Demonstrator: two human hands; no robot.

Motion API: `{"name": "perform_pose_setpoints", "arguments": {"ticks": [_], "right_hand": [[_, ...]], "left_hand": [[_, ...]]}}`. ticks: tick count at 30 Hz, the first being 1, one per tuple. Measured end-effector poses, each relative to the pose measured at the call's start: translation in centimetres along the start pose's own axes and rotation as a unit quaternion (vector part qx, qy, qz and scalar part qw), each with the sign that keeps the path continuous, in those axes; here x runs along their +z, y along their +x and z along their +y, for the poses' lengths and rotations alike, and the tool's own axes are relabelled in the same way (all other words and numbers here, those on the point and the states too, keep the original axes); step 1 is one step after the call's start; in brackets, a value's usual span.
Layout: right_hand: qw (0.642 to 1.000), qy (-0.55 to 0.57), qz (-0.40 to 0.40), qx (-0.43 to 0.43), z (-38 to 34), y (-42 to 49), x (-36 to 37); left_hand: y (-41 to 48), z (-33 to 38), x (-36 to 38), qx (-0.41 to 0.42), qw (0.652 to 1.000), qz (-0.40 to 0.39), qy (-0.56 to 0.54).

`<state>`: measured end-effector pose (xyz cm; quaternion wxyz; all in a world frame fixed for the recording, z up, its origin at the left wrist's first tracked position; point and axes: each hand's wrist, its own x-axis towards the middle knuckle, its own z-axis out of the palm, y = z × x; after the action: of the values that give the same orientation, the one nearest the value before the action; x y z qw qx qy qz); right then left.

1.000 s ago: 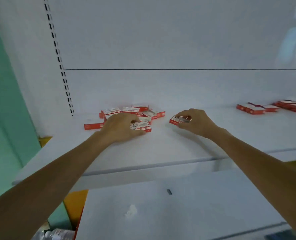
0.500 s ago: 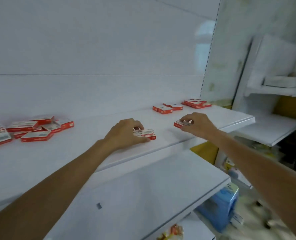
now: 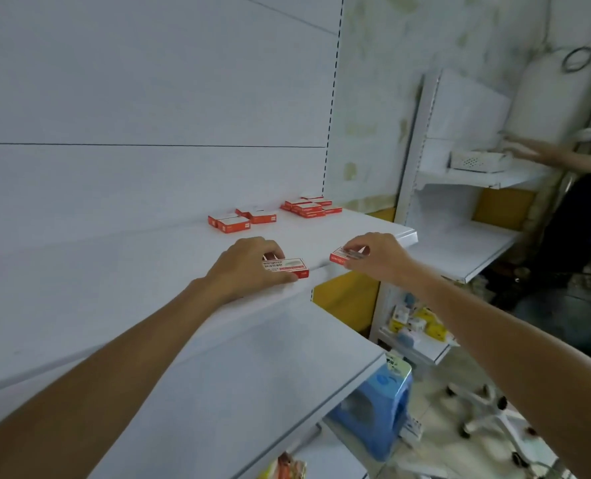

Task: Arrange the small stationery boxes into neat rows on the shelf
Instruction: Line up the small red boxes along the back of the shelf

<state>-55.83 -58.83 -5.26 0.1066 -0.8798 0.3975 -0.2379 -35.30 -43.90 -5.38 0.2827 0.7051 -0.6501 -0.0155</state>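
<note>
I see the left hand gripping a red-and-white box and the right hand pinching a second box, both near the shelf front-right corner, with more boxes by its back edge.

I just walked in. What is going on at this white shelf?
A person is sorting small stationery boxes on a white shelf. The left hand grips a red and white box near the shelf's front edge, and the right hand pinches a second box beside it. Farther back lie a near group and a far group of the same boxes, not yet in neat rows.
</note>
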Motion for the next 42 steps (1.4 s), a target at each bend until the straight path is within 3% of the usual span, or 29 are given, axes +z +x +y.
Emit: {"name": "perform_pose_setpoints", "arguments": {"ticks": [11,16,23,31,42], "right_hand": [[1.000,0.006,-0.004,-0.007,6.7,5.9,0.2],[0.999,-0.049,-0.001,-0.016,9.5,11.1,-1.7],[0.998,-0.032,-0.014,-0.046,12.3,18.4,-0.5],[0.990,-0.003,-0.038,-0.138,16.0,26.8,3.6],[0.961,0.086,-0.094,-0.247,18.2,34.5,3.5]], "left_hand": [[11.6,0.7,5.3,0.038,0.999,-0.013,-0.013],[18.5,0.2,6.4,0.027,0.999,0.013,-0.042],[24.3,-1.0,8.0,0.015,1.000,0.000,-0.017],[28.7,-3.7,9.2,-0.075,0.995,0.063,-0.013],[31.9,-1.2,12.5,-0.196,0.970,0.140,0.016]]}}
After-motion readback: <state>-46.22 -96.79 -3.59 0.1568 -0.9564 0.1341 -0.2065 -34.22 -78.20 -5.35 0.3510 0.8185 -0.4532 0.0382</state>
